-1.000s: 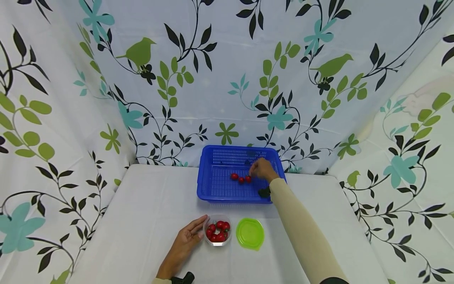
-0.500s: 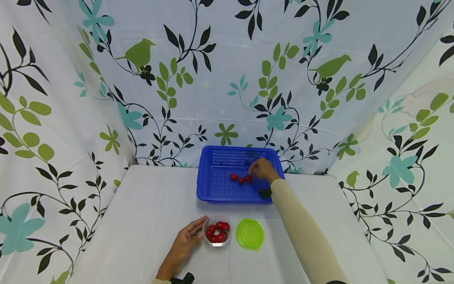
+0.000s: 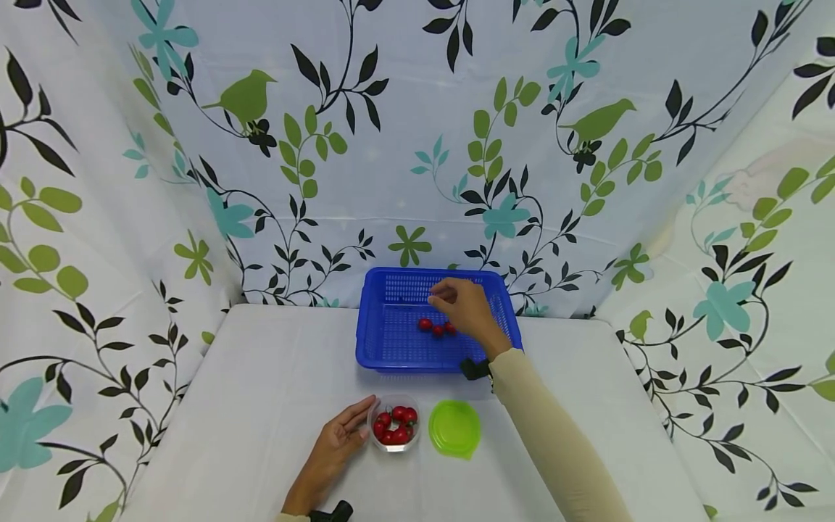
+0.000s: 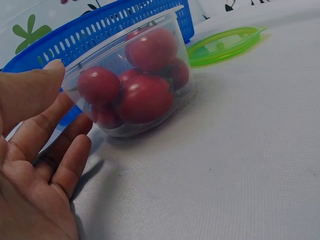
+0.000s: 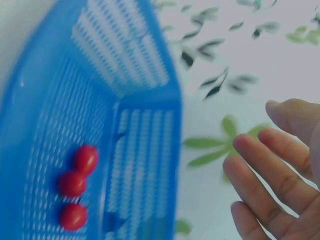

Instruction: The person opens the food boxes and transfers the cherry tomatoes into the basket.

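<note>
My left hand [image 3: 335,442] rests beside a clear plastic container [image 3: 395,448] holding several cherry tomatoes [image 3: 400,436]. In the left wrist view its thumb [image 4: 42,87] lies at the container's rim, and the other fingers reach along the near side. Over the blue basket [image 3: 386,348] is my right hand [image 3: 463,308], raised, with nothing between its fingers. The right wrist view shows that hand's loosely extended fingers [image 5: 255,185] apart from one another. Three cherry tomatoes [image 5: 72,184] sit close together on the basket's floor.
A bright green lid [image 3: 454,429] lies on the white table just right of the container. The basket stands at the table's back, near a hanging cloth [image 3: 378,196] printed with leaves and birds. More printed cloth hangs at both sides.
My right hand has risen and shifted left from low among the basket's tomatoes, its fingers now spread more. The left hand stays beside the container. The head view has turned slightly right.
</note>
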The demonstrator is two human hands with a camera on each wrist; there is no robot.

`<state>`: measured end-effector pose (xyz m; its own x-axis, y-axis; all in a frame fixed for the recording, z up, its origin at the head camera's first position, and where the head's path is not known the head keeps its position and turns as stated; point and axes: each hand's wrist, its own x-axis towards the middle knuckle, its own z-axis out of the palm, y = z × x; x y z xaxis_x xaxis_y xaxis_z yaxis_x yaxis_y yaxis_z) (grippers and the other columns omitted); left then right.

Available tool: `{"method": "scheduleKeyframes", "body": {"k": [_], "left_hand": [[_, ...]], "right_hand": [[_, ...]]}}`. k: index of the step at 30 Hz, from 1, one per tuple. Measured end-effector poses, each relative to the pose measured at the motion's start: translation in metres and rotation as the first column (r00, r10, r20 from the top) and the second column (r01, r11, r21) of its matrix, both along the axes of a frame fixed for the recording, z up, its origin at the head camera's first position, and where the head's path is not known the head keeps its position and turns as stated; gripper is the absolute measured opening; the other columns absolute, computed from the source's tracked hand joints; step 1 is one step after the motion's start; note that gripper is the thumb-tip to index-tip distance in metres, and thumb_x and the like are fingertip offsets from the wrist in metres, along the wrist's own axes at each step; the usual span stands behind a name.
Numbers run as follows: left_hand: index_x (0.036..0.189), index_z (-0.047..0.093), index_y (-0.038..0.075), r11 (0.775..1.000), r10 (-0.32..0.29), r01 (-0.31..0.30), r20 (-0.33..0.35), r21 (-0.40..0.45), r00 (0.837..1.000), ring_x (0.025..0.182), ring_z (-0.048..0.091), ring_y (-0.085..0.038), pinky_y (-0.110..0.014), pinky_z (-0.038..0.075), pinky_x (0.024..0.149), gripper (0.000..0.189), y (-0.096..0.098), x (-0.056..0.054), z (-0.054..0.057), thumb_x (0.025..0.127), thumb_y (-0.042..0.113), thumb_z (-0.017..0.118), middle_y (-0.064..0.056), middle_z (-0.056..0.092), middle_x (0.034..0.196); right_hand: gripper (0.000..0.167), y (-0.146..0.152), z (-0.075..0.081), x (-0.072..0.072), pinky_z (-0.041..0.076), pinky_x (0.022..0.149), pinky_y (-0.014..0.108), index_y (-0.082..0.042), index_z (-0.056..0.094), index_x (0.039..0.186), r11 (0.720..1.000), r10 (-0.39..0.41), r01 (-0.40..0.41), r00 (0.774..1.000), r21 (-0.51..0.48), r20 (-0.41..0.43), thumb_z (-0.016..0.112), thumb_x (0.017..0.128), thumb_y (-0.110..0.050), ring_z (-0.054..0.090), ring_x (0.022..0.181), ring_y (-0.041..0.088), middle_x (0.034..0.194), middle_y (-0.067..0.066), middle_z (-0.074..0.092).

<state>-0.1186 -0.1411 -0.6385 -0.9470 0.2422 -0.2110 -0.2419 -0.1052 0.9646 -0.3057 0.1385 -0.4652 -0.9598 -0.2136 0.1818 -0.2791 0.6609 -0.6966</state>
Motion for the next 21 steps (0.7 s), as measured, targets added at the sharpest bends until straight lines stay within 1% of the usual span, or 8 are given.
{"method": "scheduleKeyframes", "body": {"k": [3,5,9,11,13,18,21], "left_hand": [[0.16,0.047,0.021,1.0,0.0,0.0,0.001,-0.002,1.0,0.141,0.049,0.008,-0.009,0.042,0.111,0.061,-0.001,0.0,0.0,0.104,0.022,0.07,0.003,0.046,0.168],[0.16,0.047,0.021,1.0,-0.002,0.002,0.001,-0.002,1.0,0.14,0.049,0.01,-0.008,0.042,0.111,0.061,0.0,0.0,0.001,0.104,0.022,0.07,0.003,0.046,0.168],[0.16,0.048,0.021,1.0,0.003,-0.003,-0.004,0.001,1.0,0.139,0.05,0.01,-0.008,0.042,0.11,0.06,0.0,0.0,0.001,0.104,0.021,0.069,0.003,0.047,0.167],[0.159,0.048,0.021,1.0,0.003,-0.003,-0.011,0.004,1.0,0.14,0.05,0.01,-0.008,0.042,0.11,0.059,0.0,0.0,0.0,0.104,0.02,0.069,0.002,0.048,0.167],[0.16,0.048,0.02,1.0,0.0,0.0,-0.017,0.005,1.0,0.14,0.05,0.009,-0.008,0.041,0.109,0.06,0.0,0.0,-0.001,0.104,0.02,0.069,0.001,0.048,0.167],[0.16,0.047,0.02,1.0,-0.004,0.004,-0.028,0.003,1.0,0.141,0.049,0.009,-0.007,0.041,0.109,0.059,0.0,0.001,-0.002,0.105,0.02,0.068,0.001,0.047,0.167],[0.159,0.049,0.021,1.0,0.001,-0.001,-0.033,0.005,0.999,0.141,0.05,0.008,-0.008,0.042,0.109,0.057,0.0,0.001,-0.001,0.105,0.019,0.068,0.001,0.049,0.166]], "right_hand": [[0.021,-0.012,0.008,0.019,0.059,0.102,0.05,-0.019,0.075,0.118,0.999,0.009,-0.011,0.999,-0.038,-0.043,0.076,0.101,-0.032,0.075,0.107,0.021,0.11,0.0,0.081],[0.025,-0.018,0.012,0.031,0.057,0.105,0.053,-0.02,0.075,0.122,0.998,0.017,-0.021,0.998,-0.053,-0.067,0.077,0.1,-0.032,0.074,0.111,0.021,0.112,0.0,0.081],[0.038,-0.028,0.012,0.056,0.053,0.108,0.055,-0.022,0.07,0.134,0.997,0.041,-0.047,0.993,-0.055,-0.111,0.079,0.098,-0.031,0.069,0.12,0.025,0.119,0.001,0.081],[0.043,-0.031,0.009,0.069,0.054,0.107,0.055,-0.023,0.068,0.138,0.997,0.044,-0.052,0.992,-0.057,-0.121,0.08,0.097,-0.031,0.066,0.12,0.027,0.121,0.0,0.08],[0.045,-0.033,0.005,0.081,0.055,0.105,0.052,-0.024,0.067,0.14,0.997,0.043,-0.051,0.992,-0.062,-0.118,0.08,0.097,-0.031,0.064,0.119,0.026,0.124,-0.003,0.079],[0.043,-0.036,-0.01,0.107,0.054,0.107,0.047,-0.026,0.07,0.136,0.997,0.014,-0.021,0.995,-0.078,-0.094,0.082,0.095,-0.034,0.062,0.118,0.018,0.126,-0.009,0.077],[0.042,-0.037,-0.021,0.119,0.052,0.108,0.05,-0.026,0.072,0.134,0.995,0.005,-0.013,0.997,-0.101,-0.072,0.083,0.094,-0.034,0.06,0.121,0.018,0.125,-0.009,0.077]]}}
